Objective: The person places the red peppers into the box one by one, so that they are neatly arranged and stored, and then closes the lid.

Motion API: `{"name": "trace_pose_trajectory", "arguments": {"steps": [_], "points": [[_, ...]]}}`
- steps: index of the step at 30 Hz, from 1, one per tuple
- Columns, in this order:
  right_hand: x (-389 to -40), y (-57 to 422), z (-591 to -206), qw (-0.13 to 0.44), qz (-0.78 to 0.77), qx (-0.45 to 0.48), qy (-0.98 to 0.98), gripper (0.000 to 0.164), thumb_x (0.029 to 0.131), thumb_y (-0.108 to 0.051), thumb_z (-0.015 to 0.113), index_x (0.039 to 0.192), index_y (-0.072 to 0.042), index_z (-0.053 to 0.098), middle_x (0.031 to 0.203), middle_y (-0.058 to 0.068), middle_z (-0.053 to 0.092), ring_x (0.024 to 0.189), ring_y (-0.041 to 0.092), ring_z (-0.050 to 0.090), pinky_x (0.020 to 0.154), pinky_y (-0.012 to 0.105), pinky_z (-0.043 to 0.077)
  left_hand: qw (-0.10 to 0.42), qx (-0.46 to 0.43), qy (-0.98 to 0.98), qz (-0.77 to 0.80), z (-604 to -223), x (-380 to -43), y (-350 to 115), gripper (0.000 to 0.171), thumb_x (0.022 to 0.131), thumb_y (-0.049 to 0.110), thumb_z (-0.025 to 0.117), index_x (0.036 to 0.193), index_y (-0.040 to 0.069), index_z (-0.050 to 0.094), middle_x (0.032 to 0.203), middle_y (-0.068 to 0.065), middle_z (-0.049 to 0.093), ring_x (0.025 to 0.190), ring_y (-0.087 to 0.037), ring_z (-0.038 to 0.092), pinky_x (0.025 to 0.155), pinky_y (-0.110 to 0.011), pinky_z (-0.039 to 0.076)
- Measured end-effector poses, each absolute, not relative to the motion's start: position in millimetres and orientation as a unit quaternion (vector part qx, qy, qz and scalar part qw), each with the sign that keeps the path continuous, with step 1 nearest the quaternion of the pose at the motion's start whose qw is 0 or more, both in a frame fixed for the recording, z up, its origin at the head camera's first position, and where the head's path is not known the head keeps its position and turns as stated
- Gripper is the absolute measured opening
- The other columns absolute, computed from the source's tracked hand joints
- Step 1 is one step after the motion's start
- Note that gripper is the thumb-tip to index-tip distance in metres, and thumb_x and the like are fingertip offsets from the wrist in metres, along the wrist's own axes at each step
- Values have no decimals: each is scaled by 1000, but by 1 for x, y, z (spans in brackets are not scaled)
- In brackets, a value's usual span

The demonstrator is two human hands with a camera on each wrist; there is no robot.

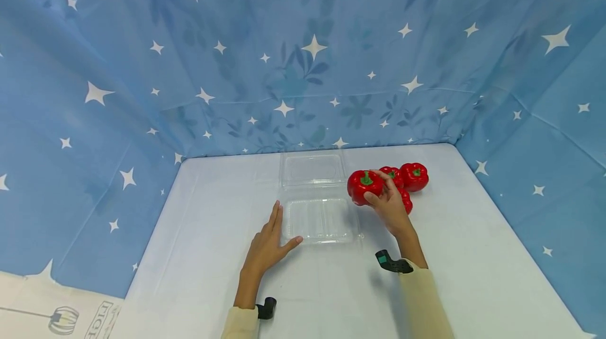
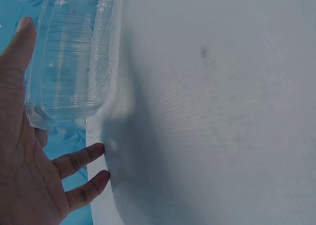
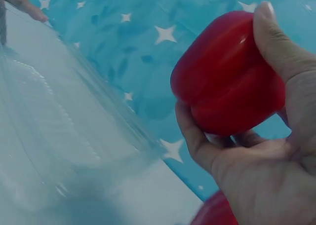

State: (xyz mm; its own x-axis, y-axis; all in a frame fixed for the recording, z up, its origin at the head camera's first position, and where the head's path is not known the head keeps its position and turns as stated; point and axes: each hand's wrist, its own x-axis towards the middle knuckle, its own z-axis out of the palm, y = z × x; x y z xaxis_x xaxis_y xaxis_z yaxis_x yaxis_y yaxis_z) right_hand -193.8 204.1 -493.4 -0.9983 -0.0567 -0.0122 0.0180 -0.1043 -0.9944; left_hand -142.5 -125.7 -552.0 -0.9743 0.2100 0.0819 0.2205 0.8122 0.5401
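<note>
My right hand (image 1: 389,207) grips a red bell pepper (image 1: 361,189) with a green stem, thumb on one side and fingers round the other. In the right wrist view the same bell pepper (image 3: 229,77) is held up beside a clear plastic container. That clamshell container (image 1: 319,220) lies with its lid (image 1: 313,168) folded back behind it. At the container's left edge is my left hand (image 1: 268,246), fingers straight and thumb spread along the near side. The left wrist view shows this hand (image 2: 29,151) next to the container wall (image 2: 74,52).
Several more red bell peppers (image 1: 414,177) sit together behind the right hand, partly hidden by it. A white cloth covers the table (image 1: 199,212). Blue star-patterned curtains (image 1: 303,76) enclose its back and sides.
</note>
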Motion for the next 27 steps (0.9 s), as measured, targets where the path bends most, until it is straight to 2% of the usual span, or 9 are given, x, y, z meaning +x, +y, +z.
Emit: {"name": "trace_pose_trajectory", "arguments": {"steps": [2, 6, 10, 17, 23, 27], "points": [[-197, 197, -494, 28, -713, -15, 701, 69, 91, -19, 70, 148, -27, 32, 151, 5, 37, 138, 26, 37, 91, 24, 55, 11, -115, -951, -285, -552, -143, -125, 105, 84, 73, 54, 158, 14, 9, 166, -1, 8, 134, -38, 47, 94, -59, 48], [-200, 182, -495, 33, -654, -15, 755, 78, 85, -24, 77, 149, -22, 32, 151, 14, 40, 140, 34, 37, 98, 40, 52, 10, -116, -952, -284, -551, -144, -124, 106, 83, 75, 53, 158, 13, 11, 166, -1, 8, 135, -38, 46, 96, -59, 47], [-203, 167, -495, 48, -629, -12, 776, 83, 81, -25, 80, 147, -17, 32, 150, 16, 41, 141, 36, 36, 101, 52, 48, 6, -112, -953, -283, -550, -144, -122, 107, 82, 76, 53, 158, 13, 11, 166, -1, 9, 135, -38, 47, 97, -60, 47], [-209, 144, -504, 69, -589, -36, 804, 80, 79, -27, 81, 143, -13, 36, 145, 16, 46, 136, 36, 42, 101, 53, 48, -5, -105, -955, -277, -549, -145, -123, 107, 82, 77, 51, 158, 16, 9, 166, 3, 4, 137, -36, 45, 100, -59, 46], [-215, 127, -514, 101, -550, -56, 827, 79, 77, -29, 82, 141, -15, 38, 143, 16, 46, 131, 36, 45, 98, 51, 52, 4, -105, -956, -274, -549, -143, -123, 105, 83, 75, 52, 158, 13, 14, 166, 1, 8, 134, -37, 48, 98, -59, 47], [-217, 116, -521, 101, -528, -75, 840, 74, 78, -30, 82, 137, -13, 41, 139, 17, 49, 128, 35, 47, 96, 49, 53, 2, -101, -958, -268, -549, -142, -123, 104, 83, 75, 52, 158, 13, 15, 166, 3, 8, 132, -37, 50, 99, -59, 47]]}}
